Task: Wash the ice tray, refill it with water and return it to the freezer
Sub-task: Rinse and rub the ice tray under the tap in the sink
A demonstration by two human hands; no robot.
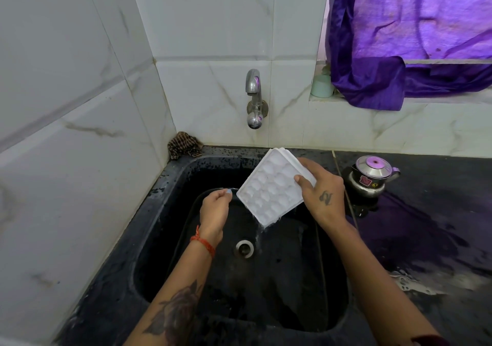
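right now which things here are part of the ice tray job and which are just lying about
In the job: ice tray, right hand, left hand, tap, sink.
Lying about: kettle, checked cloth, purple curtain, pale cup.

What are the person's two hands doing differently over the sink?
The right hand grips the white ice tray by its edge, tilting it so water runs off; the left hand holds nothing, its fingers loosely curled beside the tray's lower corner. The right hand shows a small tattoo on its back; the left has a red thread at the wrist. Both hover above the black sink.
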